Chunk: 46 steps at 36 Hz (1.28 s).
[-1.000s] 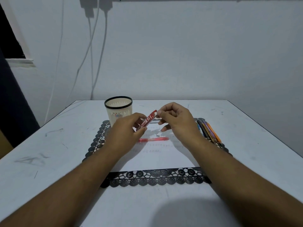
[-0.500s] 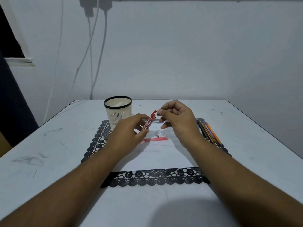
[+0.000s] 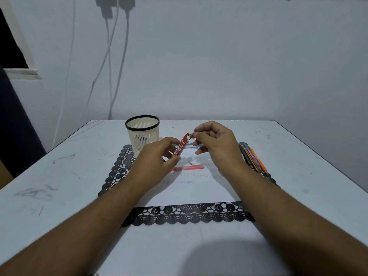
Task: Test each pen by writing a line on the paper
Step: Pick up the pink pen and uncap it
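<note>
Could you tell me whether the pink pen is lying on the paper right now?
Yes, the pink pen lies flat on the paper, below both hands, and neither hand touches it.

- The slotted cup [image 3: 142,134] is looking like matt cream plastic with a black rim
- The red case [image 3: 181,145] is showing glossy plastic
- The black placemat [image 3: 187,216] is looking like openwork lace
- The paper [image 3: 199,190] is lying smooth and matt
- The table [image 3: 59,176] is appearing white, smooth, scuffed with grey marks

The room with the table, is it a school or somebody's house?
Probably a home desk corner: a plain white table, a black lace placemat under the paper, and charger cables hanging on the wall.
</note>
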{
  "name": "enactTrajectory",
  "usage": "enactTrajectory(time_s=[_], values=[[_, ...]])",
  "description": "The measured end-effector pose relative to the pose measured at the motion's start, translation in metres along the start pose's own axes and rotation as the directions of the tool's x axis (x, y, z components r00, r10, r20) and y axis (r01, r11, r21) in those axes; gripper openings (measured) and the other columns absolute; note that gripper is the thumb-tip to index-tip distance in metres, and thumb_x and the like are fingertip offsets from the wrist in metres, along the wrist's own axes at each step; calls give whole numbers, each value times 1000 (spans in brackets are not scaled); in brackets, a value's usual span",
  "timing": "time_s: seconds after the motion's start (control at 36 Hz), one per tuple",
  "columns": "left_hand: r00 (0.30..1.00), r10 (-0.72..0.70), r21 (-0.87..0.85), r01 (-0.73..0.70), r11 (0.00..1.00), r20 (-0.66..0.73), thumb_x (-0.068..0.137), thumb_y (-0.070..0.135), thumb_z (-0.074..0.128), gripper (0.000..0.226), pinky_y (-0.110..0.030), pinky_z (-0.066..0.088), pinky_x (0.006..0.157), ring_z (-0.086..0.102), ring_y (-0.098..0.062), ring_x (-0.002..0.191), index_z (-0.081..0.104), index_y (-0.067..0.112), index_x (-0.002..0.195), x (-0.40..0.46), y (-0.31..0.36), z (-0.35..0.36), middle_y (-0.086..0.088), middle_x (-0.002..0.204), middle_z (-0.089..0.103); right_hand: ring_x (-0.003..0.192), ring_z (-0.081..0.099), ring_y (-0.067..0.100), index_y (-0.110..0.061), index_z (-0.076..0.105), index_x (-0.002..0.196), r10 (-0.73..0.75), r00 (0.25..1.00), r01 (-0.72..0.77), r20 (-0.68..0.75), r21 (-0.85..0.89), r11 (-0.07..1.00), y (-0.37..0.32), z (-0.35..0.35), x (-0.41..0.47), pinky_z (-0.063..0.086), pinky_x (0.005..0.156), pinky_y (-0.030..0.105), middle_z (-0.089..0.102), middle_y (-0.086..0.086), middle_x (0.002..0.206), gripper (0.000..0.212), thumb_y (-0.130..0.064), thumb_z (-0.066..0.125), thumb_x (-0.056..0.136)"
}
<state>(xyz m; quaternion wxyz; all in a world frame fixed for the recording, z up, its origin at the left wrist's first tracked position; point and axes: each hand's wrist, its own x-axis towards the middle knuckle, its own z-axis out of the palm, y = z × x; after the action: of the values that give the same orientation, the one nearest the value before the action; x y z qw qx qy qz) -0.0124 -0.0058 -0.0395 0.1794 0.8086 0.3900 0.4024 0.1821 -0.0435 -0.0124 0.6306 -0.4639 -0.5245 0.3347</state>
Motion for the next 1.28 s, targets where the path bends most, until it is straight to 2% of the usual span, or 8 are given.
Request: enactTrajectory(time_s=[0.08, 0.19, 0.44, 0.61, 0.78, 1.0, 1.28], values=[[1000, 5, -16, -5, 1000, 3, 88, 14, 80, 37, -23, 60, 75, 69, 4, 81, 70, 27, 122, 0, 0, 0, 18, 96, 73, 73, 71, 18, -10, 71, 93, -7, 1000, 7, -2, 6, 1000, 0, 0, 1, 58, 61, 33, 74, 15, 86, 9, -2, 74, 92], [1000, 11, -10, -11, 1000, 3, 88, 14, 79, 37, -27, 61, 77, 69, 3, 81, 70, 27, 122, 1, 1, 0, 17, 97, 73, 72, 70, 17, -8, 70, 94, -20, 1000, 20, 2, 3, 1000, 0, -1, 2, 59, 62, 32, 70, 9, 79, 9, 0, 74, 92], [1000, 10, -2, -10, 1000, 19, 88, 15, 79, 38, -27, 61, 79, 69, 3, 83, 69, 28, 123, -1, 2, 0, 18, 97, 73, 71, 70, 16, -6, 70, 96, -26, 999, 25, -20, -21, 999, -2, -2, 2, 62, 63, 33, 73, 15, 87, 7, -1, 74, 92], [1000, 18, 2, -18, 1000, 19, 88, 15, 79, 39, -26, 61, 79, 69, 4, 85, 69, 28, 124, -1, 2, 0, 19, 96, 71, 74, 70, 20, -8, 71, 94, -23, 999, 22, -39, -19, 1000, -2, -3, 3, 63, 67, 39, 72, 8, 84, 4, -6, 73, 93], [1000, 16, -1, -16, 1000, 23, 88, 15, 79, 39, -30, 62, 79, 70, 2, 84, 69, 28, 123, 0, 2, 1, 18, 97, 72, 72, 69, 19, -9, 69, 95, -16, 1000, 16, -14, 11, 1000, -4, -3, 1, 61, 62, 35, 74, 19, 91, 8, -3, 72, 93], [1000, 10, -6, -10, 1000, 18, 89, 15, 78, 38, -25, 60, 77, 69, 3, 81, 69, 26, 124, -1, 3, 1, 15, 98, 74, 80, 73, 22, -11, 72, 92, -33, 999, 32, -29, -39, 999, -2, -5, 1, 62, 62, 37, 73, 6, 86, 5, -8, 76, 92], [1000, 6, -10, -6, 1000, 15, 89, 15, 79, 38, -29, 61, 78, 70, 1, 81, 69, 26, 123, 0, 4, 0, 16, 96, 73, 78, 70, 24, -7, 69, 96, 1, 1000, 0, -21, 33, 999, -5, -5, 0, 61, 61, 37, 76, 14, 92, 5, -7, 73, 94]])
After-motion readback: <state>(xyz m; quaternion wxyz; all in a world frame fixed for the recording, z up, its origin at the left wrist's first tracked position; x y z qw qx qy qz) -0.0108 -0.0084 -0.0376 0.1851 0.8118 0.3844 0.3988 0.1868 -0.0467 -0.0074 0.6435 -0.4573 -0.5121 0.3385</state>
